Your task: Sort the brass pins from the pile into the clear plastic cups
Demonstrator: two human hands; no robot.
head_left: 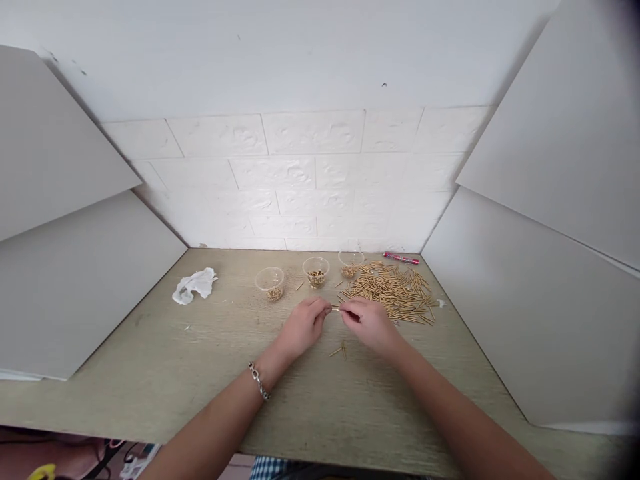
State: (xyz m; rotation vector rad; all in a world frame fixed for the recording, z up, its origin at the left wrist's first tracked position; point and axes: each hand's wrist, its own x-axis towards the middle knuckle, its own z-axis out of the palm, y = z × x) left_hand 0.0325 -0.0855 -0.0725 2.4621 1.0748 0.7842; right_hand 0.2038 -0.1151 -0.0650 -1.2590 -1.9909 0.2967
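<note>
Stick point(336, 310) between both pinching hands

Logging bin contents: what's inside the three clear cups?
Each of the three clear cups holds a shallow layer of small brownish-gold pieces at its bottom. Too small to tell whether they match the stick pile beside them.

A makeshift craft booth: wooden table point(150, 373), white panels point(75, 267), faux-brick wall point(300, 187).

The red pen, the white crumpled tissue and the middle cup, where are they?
red pen point(401, 258): head view, middle of its barrel.
white crumpled tissue point(194, 285): head view, centre of the wad.
middle cup point(315, 273): head view, its clear front wall.
</note>
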